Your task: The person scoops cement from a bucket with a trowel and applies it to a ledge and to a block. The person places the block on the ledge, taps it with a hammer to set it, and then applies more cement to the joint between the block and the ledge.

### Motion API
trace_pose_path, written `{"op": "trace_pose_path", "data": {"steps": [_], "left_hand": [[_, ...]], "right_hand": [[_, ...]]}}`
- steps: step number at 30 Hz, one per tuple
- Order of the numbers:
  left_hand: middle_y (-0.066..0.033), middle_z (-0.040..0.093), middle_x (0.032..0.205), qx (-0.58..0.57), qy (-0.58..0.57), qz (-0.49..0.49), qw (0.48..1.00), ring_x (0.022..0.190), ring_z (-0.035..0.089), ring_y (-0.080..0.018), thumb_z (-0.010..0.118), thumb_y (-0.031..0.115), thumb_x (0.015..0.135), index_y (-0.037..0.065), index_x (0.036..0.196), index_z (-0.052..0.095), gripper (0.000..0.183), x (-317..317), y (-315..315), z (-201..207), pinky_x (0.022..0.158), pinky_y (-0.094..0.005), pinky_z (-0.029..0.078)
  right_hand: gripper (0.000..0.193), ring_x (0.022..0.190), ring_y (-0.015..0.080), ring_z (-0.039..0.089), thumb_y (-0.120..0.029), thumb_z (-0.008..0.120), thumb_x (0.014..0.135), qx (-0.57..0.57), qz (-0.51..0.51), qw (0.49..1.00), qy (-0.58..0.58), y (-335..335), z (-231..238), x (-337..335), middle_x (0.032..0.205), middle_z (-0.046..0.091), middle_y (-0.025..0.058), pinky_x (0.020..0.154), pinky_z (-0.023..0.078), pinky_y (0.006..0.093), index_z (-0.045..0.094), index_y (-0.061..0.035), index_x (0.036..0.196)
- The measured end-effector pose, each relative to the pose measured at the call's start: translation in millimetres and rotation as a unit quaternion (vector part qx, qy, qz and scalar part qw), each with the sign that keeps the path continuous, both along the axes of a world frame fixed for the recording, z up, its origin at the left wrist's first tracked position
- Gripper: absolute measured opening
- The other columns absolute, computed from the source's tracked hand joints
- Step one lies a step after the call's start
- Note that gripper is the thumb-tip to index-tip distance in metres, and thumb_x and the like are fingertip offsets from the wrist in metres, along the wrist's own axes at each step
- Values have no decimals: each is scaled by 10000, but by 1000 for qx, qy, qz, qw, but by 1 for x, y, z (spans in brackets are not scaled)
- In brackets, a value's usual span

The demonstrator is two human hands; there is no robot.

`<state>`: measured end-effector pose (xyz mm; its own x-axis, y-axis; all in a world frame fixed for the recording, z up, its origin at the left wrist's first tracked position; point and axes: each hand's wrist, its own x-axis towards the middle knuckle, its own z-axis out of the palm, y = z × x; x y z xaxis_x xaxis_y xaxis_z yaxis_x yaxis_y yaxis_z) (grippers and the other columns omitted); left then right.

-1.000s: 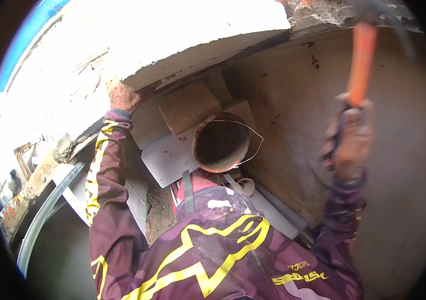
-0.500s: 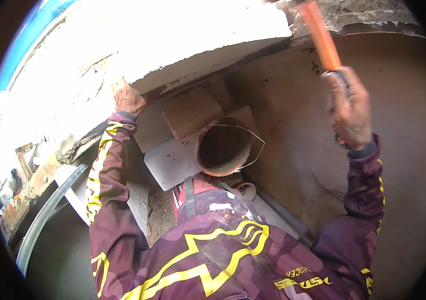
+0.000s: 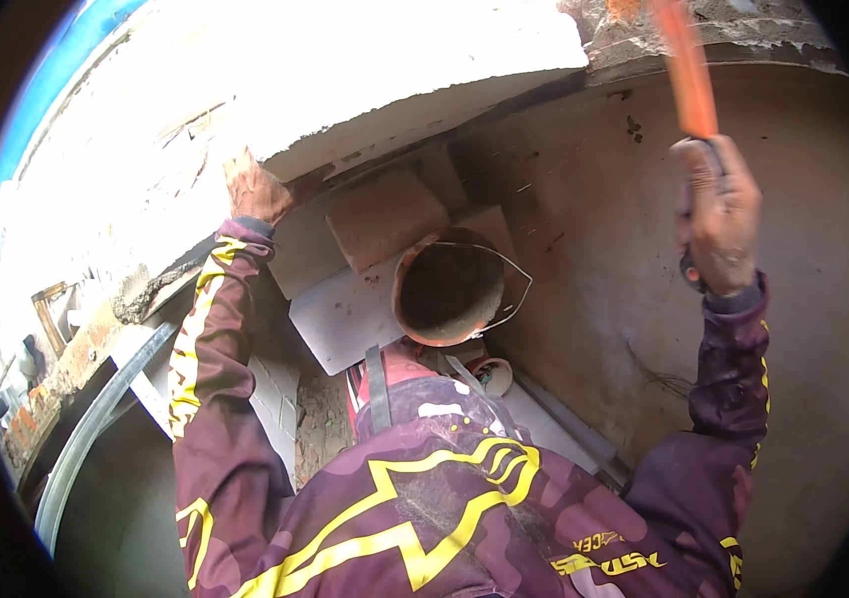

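Note:
My right hand (image 3: 721, 211), raised at the right, is wrapped round the orange handle of a hammer (image 3: 692, 92). The handle is blurred, and the hammer's head is cut off by the top of the picture. At the upper left my left hand (image 3: 257, 191) grips the near edge of a thick white slab (image 3: 415, 115) with a rough, broken rim. Strong glare washes out its fingertips and the slab's upper side.
Below the slab, a bucket (image 3: 449, 289) with a wire handle stands beside brown (image 3: 385, 214) and white boards (image 3: 345, 319). A curved metal strip (image 3: 96, 439) is at the lower left. A rough masonry ledge (image 3: 743, 35) runs along the top right, above a smooth beige surface (image 3: 594, 269).
My right hand and the hammer have moved to the right and slightly down. Small bright specks now show above the bucket. My left hand stays at the slab's edge.

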<state>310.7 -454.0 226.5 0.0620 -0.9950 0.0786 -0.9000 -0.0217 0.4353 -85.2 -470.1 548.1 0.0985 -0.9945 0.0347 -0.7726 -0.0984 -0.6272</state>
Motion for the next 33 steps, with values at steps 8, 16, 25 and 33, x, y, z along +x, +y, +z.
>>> {"op": "trace_pose_path", "data": {"steps": [8, 16, 25, 33], "left_hand": [[-261, 579, 1142, 22, -134, 22, 990, 1074, 543, -410, 793, 421, 703, -129, 1264, 503, 837, 24, -2, -58, 951, -474, 393], [-262, 570, 1102, -51, -79, 11, 995, 1020, 563, -389, 806, 454, 709, -153, 1218, 479, 858, 18, -1, -54, 956, -471, 383], [-257, 549, 1121, 1, -7, 44, 999, 1064, 553, -427, 697, 154, 605, -21, 1162, 568, 597, 6, -5, -39, 993, -532, 419], [-252, 460, 1428, 32, 36, 43, 998, 1393, 371, -400, 731, 378, 708, -55, 1456, 365, 937, 13, -4, -14, 1191, -592, 160]], "right_hand": [[238, 414, 55, 396, -284, 537, 1042, -25, 54, 981, 186, -12, -47, 9, 619, 459, -21, 378, 326, 243, 557, -58, 972], [233, 392, 24, 379, -309, 532, 1043, -66, -53, 993, -86, -9, -11, 13, 597, 442, -47, 339, 321, 217, 564, -78, 1038], [263, 657, 49, 417, -235, 524, 1041, 43, 3, 998, 54, -15, -58, 7, 757, 495, -27, 566, 366, 251, 610, 4, 1108], [234, 489, 16, 319, -276, 479, 1067, 147, -40, 988, -1, -26, -79, 23, 648, 369, -70, 423, 278, 221, 549, -69, 983]]}}
